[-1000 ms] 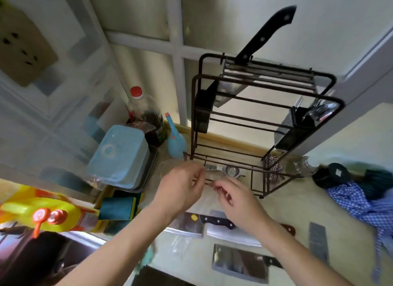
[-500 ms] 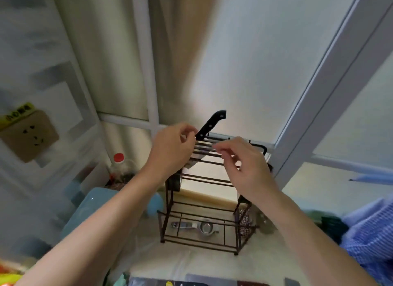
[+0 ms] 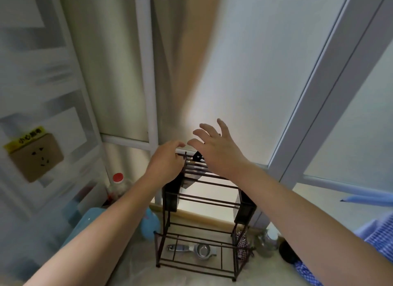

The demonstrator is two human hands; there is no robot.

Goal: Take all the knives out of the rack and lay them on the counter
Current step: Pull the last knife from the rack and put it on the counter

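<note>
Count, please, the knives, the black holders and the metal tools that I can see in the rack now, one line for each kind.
knife: 1
black holders: 2
metal squeezer: 1
Total: 4

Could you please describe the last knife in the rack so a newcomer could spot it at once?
Find the dark wire rack standing on the counter against the window. At its top tier, between the left hand and right hand, a black knife handle pokes up. It is the only handle sticking out of the top slots.
</note>
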